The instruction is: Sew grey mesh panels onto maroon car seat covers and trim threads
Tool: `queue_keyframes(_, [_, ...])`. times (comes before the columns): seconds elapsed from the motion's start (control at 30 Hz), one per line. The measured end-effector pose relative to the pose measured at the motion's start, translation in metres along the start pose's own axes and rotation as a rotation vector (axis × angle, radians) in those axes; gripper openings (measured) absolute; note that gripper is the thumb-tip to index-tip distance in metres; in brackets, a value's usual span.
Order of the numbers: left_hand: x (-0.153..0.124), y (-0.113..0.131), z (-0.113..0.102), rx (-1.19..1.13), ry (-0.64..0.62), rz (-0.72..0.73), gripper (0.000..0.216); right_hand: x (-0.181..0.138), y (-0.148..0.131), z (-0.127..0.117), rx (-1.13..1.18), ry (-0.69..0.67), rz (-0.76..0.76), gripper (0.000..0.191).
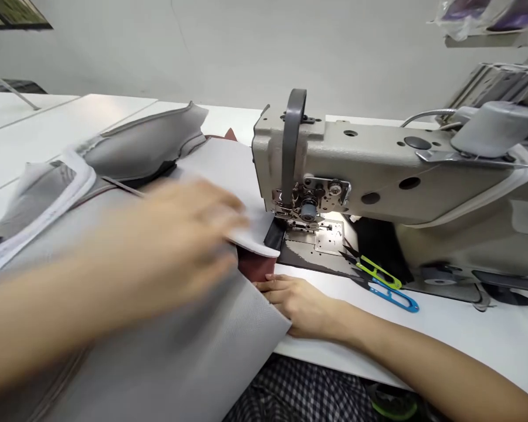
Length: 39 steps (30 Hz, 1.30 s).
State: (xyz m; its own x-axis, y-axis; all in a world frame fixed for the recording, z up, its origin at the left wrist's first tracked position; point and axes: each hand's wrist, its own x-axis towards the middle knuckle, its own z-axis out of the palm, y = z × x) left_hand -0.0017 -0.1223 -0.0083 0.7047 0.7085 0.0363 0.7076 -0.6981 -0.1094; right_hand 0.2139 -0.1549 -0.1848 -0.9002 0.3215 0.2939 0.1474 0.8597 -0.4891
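Note:
A large grey fabric piece [167, 351] with white piping lies over the table and my lap, its edge near the presser foot [290, 220] of an industrial sewing machine [378, 170]. My left hand [180, 234] hovers over the fabric, smeared by motion, so its fingers are unclear. My right hand [299, 302] rests on the table at the fabric's right edge, fingers curled under the grey layer beside a dark red layer [257, 266].
Green thread snips [378, 271] and blue thread snips [393, 296] lie on the white table [466, 328] right of the needle plate. More white table stretches at the far left. A checked garment shows at the bottom.

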Motion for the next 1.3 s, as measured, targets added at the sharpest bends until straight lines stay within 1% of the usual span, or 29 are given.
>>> queue_keyframes(0.07, [0.014, 0.026, 0.033, 0.107, -0.147, 0.165, 0.042, 0.000, 0.001, -0.002, -0.028, -0.012, -0.011, 0.029])
queue_keyframes(0.1, [0.021, 0.036, 0.051, 0.158, -0.216, 0.200, 0.040, 0.000, 0.001, -0.003, -0.040, -0.019, -0.010, 0.029])
queue_keyframes(0.13, [0.028, 0.043, 0.067, 0.190, -0.263, 0.190, 0.038, 0.000, 0.001, -0.004, -0.052, -0.029, -0.008, 0.031])
queue_keyframes(0.2, [0.038, 0.048, 0.091, 0.202, -0.276, 0.104, 0.034, 0.000, 0.001, -0.006, -0.070, -0.057, -0.014, 0.035])
queue_keyframes(0.23, [0.040, 0.046, 0.099, 0.179, -0.277, 0.061, 0.034, 0.000, 0.001, -0.007, -0.077, -0.070, -0.019, 0.036])
queue_keyframes(0.3, [0.042, 0.038, 0.108, 0.080, -0.295, -0.025, 0.037, -0.001, 0.001, -0.008, -0.091, -0.083, -0.019, 0.040])
queue_keyframes(0.37, [0.041, 0.027, 0.111, -0.121, -0.265, -0.133, 0.035, -0.001, 0.001, -0.009, -0.101, -0.093, -0.014, 0.042])
queue_keyframes(0.47, [0.040, 0.017, 0.114, -0.476, -0.167, -0.271, 0.029, -0.001, 0.002, -0.010, -0.108, -0.103, -0.025, 0.041])
queue_keyframes(0.53, [0.039, 0.015, 0.118, -0.557, -0.161, -0.287, 0.029, 0.000, 0.003, -0.010, -0.101, -0.099, -0.037, 0.040])
queue_keyframes(0.63, [0.038, 0.017, 0.127, -0.494, -0.178, -0.240, 0.032, 0.000, 0.004, -0.009, -0.078, -0.085, -0.038, 0.041])
queue_keyframes(0.8, [0.032, 0.018, 0.137, -0.357, -0.145, -0.154, 0.034, 0.000, 0.004, -0.010, -0.058, -0.087, -0.038, 0.041])
queue_keyframes(0.93, [0.025, 0.020, 0.136, -0.229, -0.119, -0.063, 0.033, -0.001, 0.002, -0.012, -0.070, -0.124, -0.025, 0.041])
queue_keyframes(1.1, [0.023, 0.025, 0.130, -0.133, -0.143, -0.042, 0.033, -0.004, 0.000, -0.018, -0.062, -0.159, 0.000, 0.042])
queue_keyframes(1.23, [0.024, 0.027, 0.128, -0.104, -0.188, 0.027, 0.027, -0.005, 0.001, -0.019, -0.009, -0.135, 0.012, 0.043])
queue_keyframes(1.3, [0.025, 0.027, 0.129, -0.098, -0.189, 0.057, 0.022, -0.004, 0.002, -0.019, 0.012, -0.121, 0.017, 0.042])
